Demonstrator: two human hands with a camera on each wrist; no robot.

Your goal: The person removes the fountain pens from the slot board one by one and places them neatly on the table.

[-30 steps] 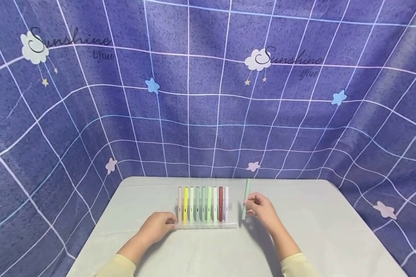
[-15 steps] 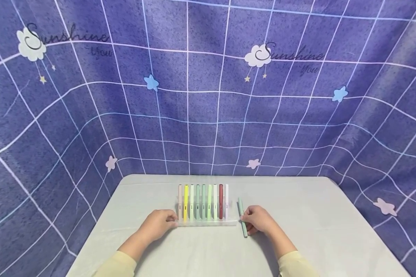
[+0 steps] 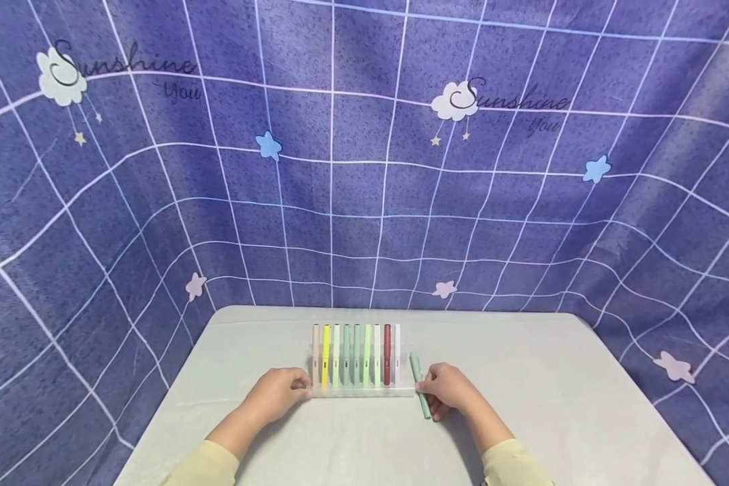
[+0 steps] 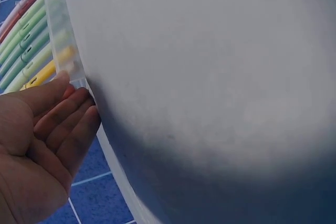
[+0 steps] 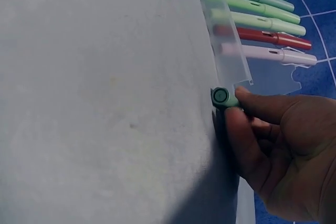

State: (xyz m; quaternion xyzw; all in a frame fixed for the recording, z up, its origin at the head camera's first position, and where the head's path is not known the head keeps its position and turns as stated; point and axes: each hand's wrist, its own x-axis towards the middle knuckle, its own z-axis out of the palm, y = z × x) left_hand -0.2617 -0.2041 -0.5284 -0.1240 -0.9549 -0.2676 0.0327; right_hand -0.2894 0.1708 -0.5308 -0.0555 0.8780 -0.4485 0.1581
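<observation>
My left hand (image 3: 278,393) holds the left end of a clear plastic pen rack (image 3: 364,392); in the left wrist view the thumb lies on the rack's corner and the other fingers reach below it. Several capped pens stand side by side in the rack, among them a yellow pen (image 3: 325,354), a dark red pen (image 3: 387,354) and a pale lilac pen (image 3: 397,354) at the right. Beside the rack's right end my right hand (image 3: 451,387) pinches a sage-green pen (image 3: 416,366) between thumb and fingers. Its round end faces the right wrist camera, close to the rack's corner.
A pale grey cloth covers the table (image 3: 364,445). Behind and along both sides hangs a blue-purple curtain (image 3: 364,189) with a white grid, stars and clouds.
The sage-green pen has come down and toward me from its raised, near-upright pose. It now slants with its far end to the left, at the rack's right end. My left hand stays put.
</observation>
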